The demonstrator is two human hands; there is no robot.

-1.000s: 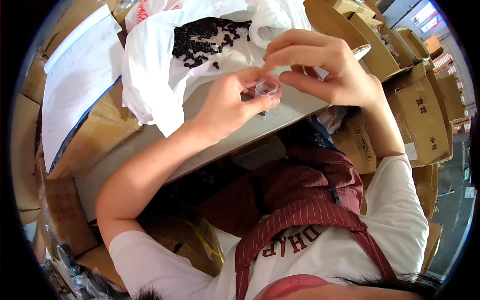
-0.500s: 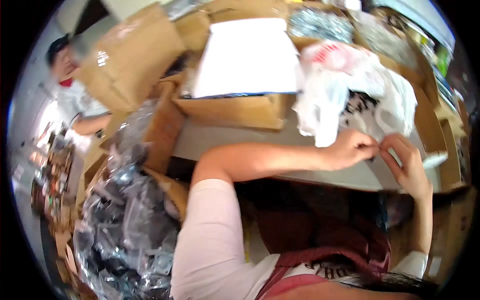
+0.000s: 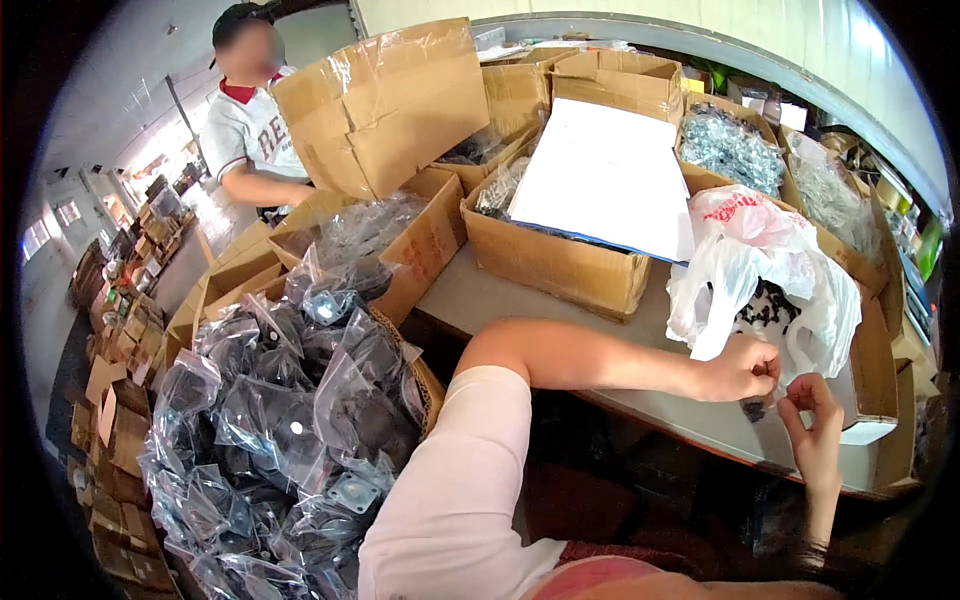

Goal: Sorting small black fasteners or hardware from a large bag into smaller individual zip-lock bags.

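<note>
At the right of the table, my left hand is closed in a pinch, its fingers curled together. Close beside it, my right hand also has thumb and finger pressed together. A small dark piece, partly hidden, shows just under my left fingertips; its kind is too small to make out. What my right fingers hold, if anything, is hidden. Just beyond both hands lies a crumpled white plastic bag with red print, its mouth showing many small black parts.
A cardboard box with white paper on top stands behind my left forearm. On the left, a big box holds clear bags of dark metal parts. More boxes line the back. Another person stands at the far left.
The view has swung, so the boxes and my arms appear lower and the far-left person shows more fully. My fingertips, nearly touching before, are now slightly apart.
</note>
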